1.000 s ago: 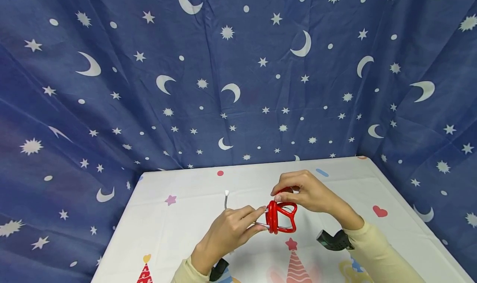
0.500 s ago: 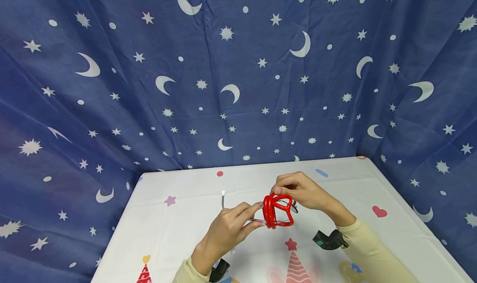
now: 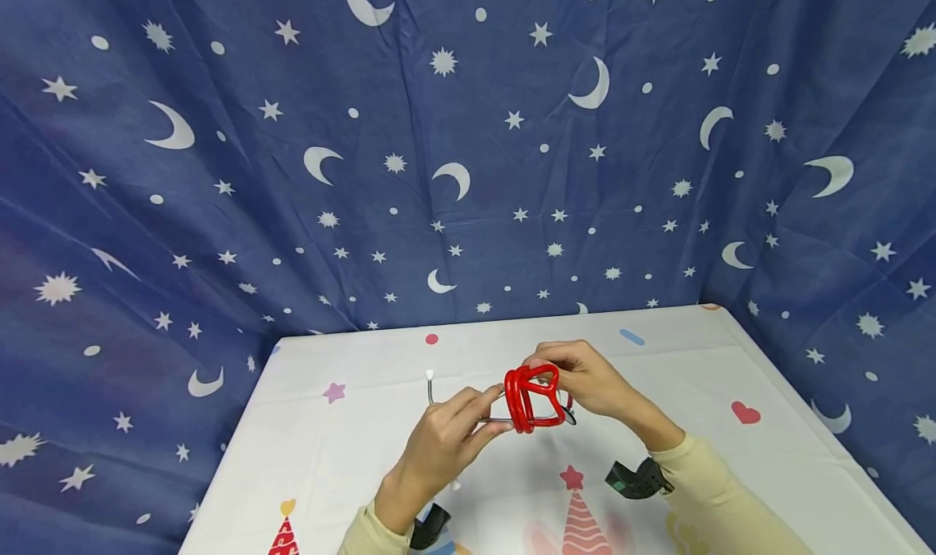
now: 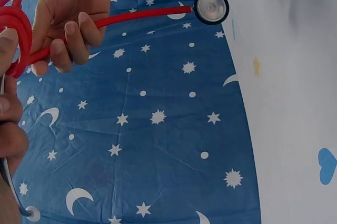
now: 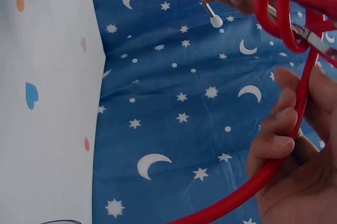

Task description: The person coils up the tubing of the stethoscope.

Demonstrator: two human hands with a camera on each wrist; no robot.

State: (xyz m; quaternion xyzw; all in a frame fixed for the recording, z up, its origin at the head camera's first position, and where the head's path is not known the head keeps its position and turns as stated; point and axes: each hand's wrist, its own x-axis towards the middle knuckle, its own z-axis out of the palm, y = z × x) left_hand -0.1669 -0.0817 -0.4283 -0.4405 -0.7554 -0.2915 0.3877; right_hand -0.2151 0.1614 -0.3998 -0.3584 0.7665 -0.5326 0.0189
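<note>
The stethoscope (image 3: 521, 401) is up over the table between my two hands, its red tubing (image 5: 258, 177) wound in close loops round the metal stems and a forked red part opening toward my right. My left hand (image 3: 448, 435) grips the stems just beside the loops, thumb below and fingers above, with barely a gap. My right hand (image 3: 588, 378) has its fingers curled round the tubing where it leaves the coil; from there the length runs on to the round chest piece (image 4: 211, 7), which hangs beyond my hand.

One white ear tip (image 3: 430, 375) sticks up past my left knuckles; another shows just below that hand. From above, my left hand covers much of the stems, and my right hides where the tubing leaves the loops. Black wrist cameras (image 3: 639, 480) sit at my pale yellow sleeves (image 3: 720, 494). Under everything is the white printed tablecloth (image 3: 351, 449), and behind it the blue star-and-moon curtain (image 3: 504, 173).
</note>
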